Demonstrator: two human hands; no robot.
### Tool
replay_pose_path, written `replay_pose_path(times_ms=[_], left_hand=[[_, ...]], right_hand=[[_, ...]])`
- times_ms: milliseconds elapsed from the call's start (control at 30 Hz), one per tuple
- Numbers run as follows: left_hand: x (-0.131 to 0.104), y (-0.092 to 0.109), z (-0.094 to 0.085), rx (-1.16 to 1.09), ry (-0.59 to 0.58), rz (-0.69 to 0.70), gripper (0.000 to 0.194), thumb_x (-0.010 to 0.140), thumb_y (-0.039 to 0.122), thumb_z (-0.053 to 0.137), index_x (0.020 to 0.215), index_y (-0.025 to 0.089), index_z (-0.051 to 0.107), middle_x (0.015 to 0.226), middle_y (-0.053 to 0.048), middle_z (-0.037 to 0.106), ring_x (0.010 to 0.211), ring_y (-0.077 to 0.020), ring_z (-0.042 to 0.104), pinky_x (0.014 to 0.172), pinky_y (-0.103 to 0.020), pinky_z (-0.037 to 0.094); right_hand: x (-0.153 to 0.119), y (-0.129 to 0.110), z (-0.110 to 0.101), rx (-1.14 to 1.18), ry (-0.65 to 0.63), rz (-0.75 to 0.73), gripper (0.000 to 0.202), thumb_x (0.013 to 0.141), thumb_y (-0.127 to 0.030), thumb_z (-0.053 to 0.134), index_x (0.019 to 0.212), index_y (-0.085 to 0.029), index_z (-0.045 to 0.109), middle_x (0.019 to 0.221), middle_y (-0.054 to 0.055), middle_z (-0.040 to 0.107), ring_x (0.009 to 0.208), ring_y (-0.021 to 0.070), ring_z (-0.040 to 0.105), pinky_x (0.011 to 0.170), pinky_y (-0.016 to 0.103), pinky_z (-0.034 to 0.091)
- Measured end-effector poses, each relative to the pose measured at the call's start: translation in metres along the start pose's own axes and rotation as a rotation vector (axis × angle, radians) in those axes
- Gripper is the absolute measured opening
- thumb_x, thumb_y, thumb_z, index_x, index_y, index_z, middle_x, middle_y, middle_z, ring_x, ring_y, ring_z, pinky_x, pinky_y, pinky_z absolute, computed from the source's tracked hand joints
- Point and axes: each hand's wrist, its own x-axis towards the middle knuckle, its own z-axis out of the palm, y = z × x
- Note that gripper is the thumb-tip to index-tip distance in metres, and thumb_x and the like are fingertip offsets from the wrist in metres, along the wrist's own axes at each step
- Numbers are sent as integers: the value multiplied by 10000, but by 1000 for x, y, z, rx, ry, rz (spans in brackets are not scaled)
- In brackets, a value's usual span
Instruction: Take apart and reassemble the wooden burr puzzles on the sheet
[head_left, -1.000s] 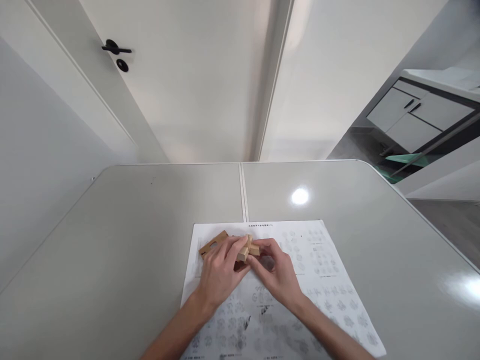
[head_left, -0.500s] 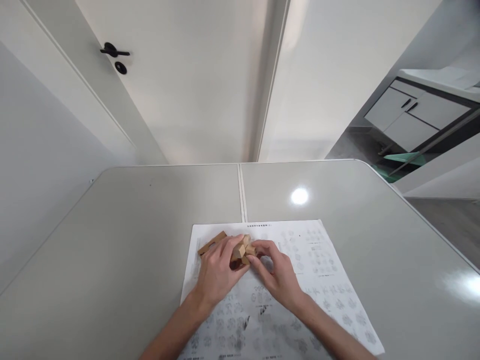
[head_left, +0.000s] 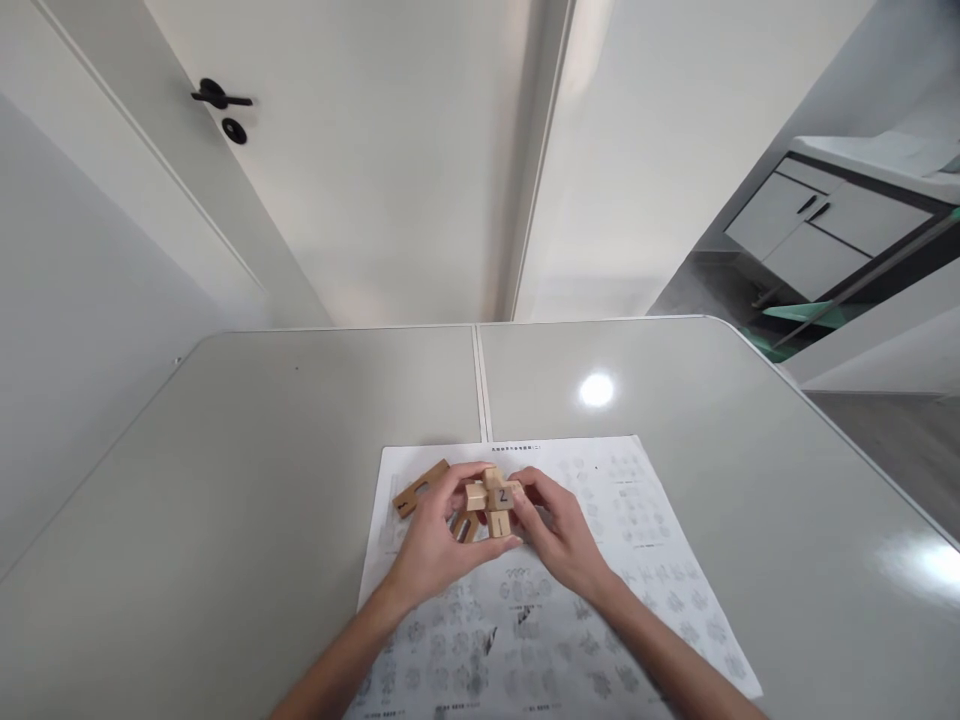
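Between my hands is a wooden burr puzzle (head_left: pixel 495 497), several pale bars crossing each other, with the numbers 1 and 2 marked on two bar ends. My left hand (head_left: pixel 439 535) grips it from the left, thumb below and fingers above. On the right side, the thumb and fingers of my right hand (head_left: pixel 559 530) pinch the bar marked 2. Partly behind my left hand lies a flat, notched wooden piece (head_left: pixel 420 490) with a dark mark. Another slotted wooden piece (head_left: pixel 465 527) shows under the puzzle, mostly hidden by my hand.
A large printed sheet (head_left: pixel 615 600) with rows of small diagrams lies under my hands on the grey table (head_left: pixel 225 480). Past the far edge stands a white door (head_left: pixel 375 180) with a black handle (head_left: pixel 221 97). A white cabinet (head_left: pixel 825 220) is off to the right.
The puzzle has been turned in my hands, so the numbered bar ends now face me. My left fingers have opened wider around it, showing more of the flat pieces behind.
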Motion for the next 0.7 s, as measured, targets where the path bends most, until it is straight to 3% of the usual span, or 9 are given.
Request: replay_pose_path(times_ms=[167,433,567,633,700], left_hand=[[-2,-5,-2,124,1,61,623,755,278,902,1294,287,589,1205,-58,679,1001,-226,707,849,-332,599],[-2,-8,-7,330,-36,244,655,790,286,899,1345,329,554,1131,-17,687,949,-205,671,823,-310,568],[-1,-13,-7,307,1,154,708,850,319,857,1451,366,485,1302,-44,664,1016,-210,676,821,-307,585],[1,-15,-6,313,70,117,737,864,327,842,1481,377,442,1351,-49,644,1065,-217,673,901,-344,584],[2,-15,-6,321,148,96,637,892,326,805,1433,359,471,1305,-47,649,1075,-215,674,949,-366,574]], right_hand=[[1,0,-4,189,-117,109,365,1078,-559,505,958,-223,583,712,-28,512,618,152,461,604,279,386],[4,1,-7,457,-260,231,415,1059,-565,574,837,-215,544,632,-59,485,572,123,441,624,269,377],[6,9,-6,644,-141,300,381,1037,-511,653,831,-200,573,622,-54,544,518,96,492,578,243,415],[10,14,-8,768,-22,376,373,1015,-506,690,835,-187,614,636,-41,577,488,84,501,522,225,440],[16,18,-15,924,131,447,319,958,-460,776,859,-182,655,676,-28,618,480,73,500,460,193,455]])
